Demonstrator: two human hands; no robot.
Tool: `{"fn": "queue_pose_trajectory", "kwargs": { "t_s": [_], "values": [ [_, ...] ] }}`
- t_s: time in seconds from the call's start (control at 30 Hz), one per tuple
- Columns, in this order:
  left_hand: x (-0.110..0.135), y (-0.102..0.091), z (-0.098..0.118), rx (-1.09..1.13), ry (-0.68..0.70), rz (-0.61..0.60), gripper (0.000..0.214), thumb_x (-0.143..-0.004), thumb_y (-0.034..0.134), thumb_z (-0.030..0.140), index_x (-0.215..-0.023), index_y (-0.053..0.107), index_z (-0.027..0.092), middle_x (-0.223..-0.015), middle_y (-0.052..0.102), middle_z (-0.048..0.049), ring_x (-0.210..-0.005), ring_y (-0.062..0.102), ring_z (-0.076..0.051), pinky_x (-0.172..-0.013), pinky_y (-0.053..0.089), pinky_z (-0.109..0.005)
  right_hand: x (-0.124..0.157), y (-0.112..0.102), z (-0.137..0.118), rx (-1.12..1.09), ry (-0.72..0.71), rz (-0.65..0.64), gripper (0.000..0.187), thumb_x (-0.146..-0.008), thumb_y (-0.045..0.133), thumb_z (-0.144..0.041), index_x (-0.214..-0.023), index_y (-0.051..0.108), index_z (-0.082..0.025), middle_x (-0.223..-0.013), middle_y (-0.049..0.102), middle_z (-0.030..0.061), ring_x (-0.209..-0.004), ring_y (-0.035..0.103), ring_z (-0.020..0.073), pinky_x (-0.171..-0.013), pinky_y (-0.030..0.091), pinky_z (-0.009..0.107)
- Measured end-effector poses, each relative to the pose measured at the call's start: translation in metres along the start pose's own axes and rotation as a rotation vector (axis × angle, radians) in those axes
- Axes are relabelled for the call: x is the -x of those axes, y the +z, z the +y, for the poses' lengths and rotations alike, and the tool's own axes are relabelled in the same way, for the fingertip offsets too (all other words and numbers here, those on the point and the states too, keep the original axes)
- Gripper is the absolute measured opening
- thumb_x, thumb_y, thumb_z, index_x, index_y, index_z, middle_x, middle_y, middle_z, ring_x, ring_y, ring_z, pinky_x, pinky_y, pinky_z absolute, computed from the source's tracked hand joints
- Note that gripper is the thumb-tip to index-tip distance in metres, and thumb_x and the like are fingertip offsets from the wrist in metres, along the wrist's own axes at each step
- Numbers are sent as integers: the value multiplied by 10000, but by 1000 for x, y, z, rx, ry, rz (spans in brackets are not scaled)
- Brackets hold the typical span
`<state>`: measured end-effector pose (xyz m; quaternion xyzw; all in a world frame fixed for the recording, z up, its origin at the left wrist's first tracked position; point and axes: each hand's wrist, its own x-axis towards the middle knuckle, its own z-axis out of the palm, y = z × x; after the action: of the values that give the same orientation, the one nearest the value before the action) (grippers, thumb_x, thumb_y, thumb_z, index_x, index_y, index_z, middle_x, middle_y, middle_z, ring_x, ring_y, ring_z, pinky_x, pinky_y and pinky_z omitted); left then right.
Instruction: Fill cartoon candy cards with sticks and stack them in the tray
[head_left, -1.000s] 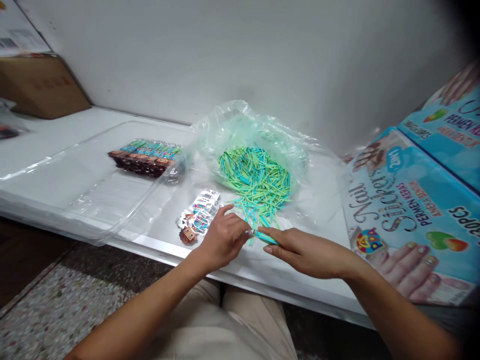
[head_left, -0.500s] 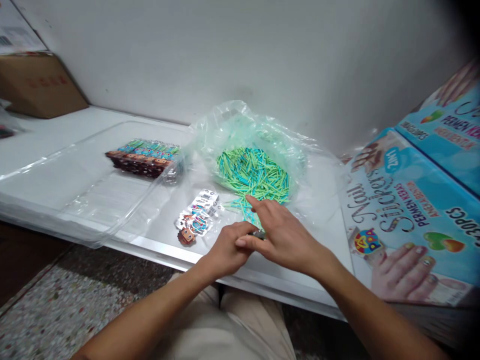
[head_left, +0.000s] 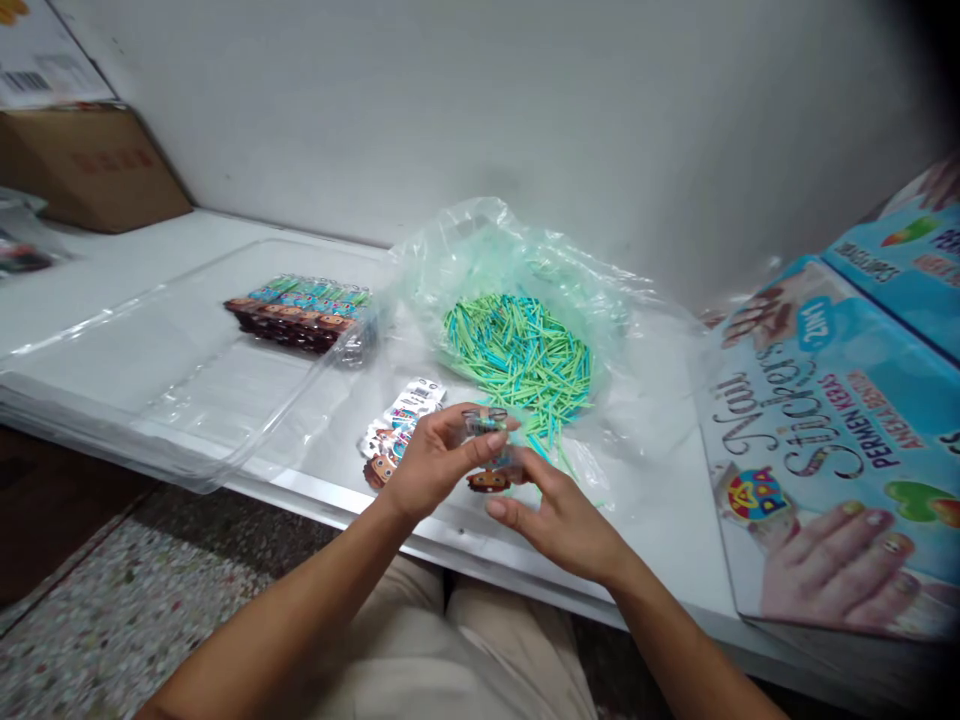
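My left hand [head_left: 429, 462] and my right hand [head_left: 555, 515] are raised just above the table's front edge and together pinch a small clear sticker packet [head_left: 489, 452] with a cartoon head at its lower end. Left of the hands lies a short row of similar sticker packets [head_left: 397, 425] on the white table. Behind the hands a clear plastic bag [head_left: 480, 250] lies open, holding a pile of green and blue thin sticks [head_left: 521, 350].
A stack of packed sticker packets [head_left: 300, 312] sits in a large clear bag [head_left: 165, 380] at the left. Blue "Nail Stickers" boxes [head_left: 832, 430] fill the right side. A brown cardboard box [head_left: 90, 165] stands at the far left against the white wall.
One second ago my hands held a blue stick low by the table edge. Now they have risen slightly and hold a sticker packet between them; the view shifted a little rightward.
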<state>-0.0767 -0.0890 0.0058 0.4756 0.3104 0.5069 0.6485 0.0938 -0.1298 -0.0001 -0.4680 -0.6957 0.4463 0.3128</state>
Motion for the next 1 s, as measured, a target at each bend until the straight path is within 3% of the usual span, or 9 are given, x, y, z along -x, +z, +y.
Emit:
{"fn": "queue_pose_trajectory", "kwargs": {
  "t_s": [0.1,0.23,0.37,0.53,0.63,0.73,0.8,0.9,1.0],
  "values": [
    [-5,-2,0,60,-45,27,211,-707,764,318,-843,736,159,-816,722,-47,-755,652,-157,-690,504,-263,-2,4,-6,-51,-1,-2,240,-896,562,-373,-1053,625,-202,-978,694,44,-931,638,186,-856,483,343],
    [-5,-2,-2,49,-85,25,250,-699,769,329,-867,729,149,-769,724,-53,-694,650,-155,-642,494,-261,-8,6,-9,-65,-30,137,209,-902,537,-348,-876,662,-183,-841,679,27,-806,622,171,-749,489,306],
    [-2,-2,6,58,-32,9,264,-685,778,300,-901,717,160,-860,718,-55,-765,644,-162,-686,496,-270,-13,12,-7,-160,-7,277,214,-900,534,-376,-911,651,-197,-852,669,31,-796,619,173,-736,502,310],
    [2,-5,20,-19,42,29,146,-721,748,251,-818,704,150,-749,668,-15,-676,583,-106,-635,468,-220,-19,21,-12,-245,-39,219,172,-862,598,-355,-955,624,-212,-863,651,14,-801,615,166,-750,510,310],
    [8,-3,29,-9,61,35,187,-717,751,245,-872,680,169,-810,676,-13,-733,604,-122,-681,492,-241,-24,24,-20,-255,-32,262,173,-871,587,-371,-935,628,-215,-813,625,2,-758,603,154,-685,516,287],
    [7,-9,49,-101,107,32,160,-720,747,260,-803,648,167,-750,646,6,-681,590,-110,-665,495,-248,-27,24,-27,-242,-83,277,192,-854,612,-388,-948,621,-221,-788,609,-7,-723,590,141,-662,515,273],
    [-6,-25,72,-224,206,58,182,-721,747,290,-793,637,164,-744,632,4,-660,581,-112,-650,493,-263,-28,21,-28,-201,-121,272,214,-851,618,-374,-1004,613,-225,-833,626,5,-771,597,147,-720,512,289],
    [-47,-76,110,-447,402,219,263,-689,777,310,-845,629,159,-751,611,5,-663,562,-118,-680,491,-303,-28,15,-23,-155,-76,297,250,-870,587,-369,-1076,594,-227,-870,623,23,-811,594,158,-751,505,310],
    [-96,-145,135,-740,329,439,506,-697,786,287,-1131,556,169,-679,551,51,-614,499,-85,-687,472,-311,-26,10,-11,-158,12,304,283,-875,570,-385,-1104,569,-218,-840,606,21,-760,578,153,-702,500,304]
  ]
}}
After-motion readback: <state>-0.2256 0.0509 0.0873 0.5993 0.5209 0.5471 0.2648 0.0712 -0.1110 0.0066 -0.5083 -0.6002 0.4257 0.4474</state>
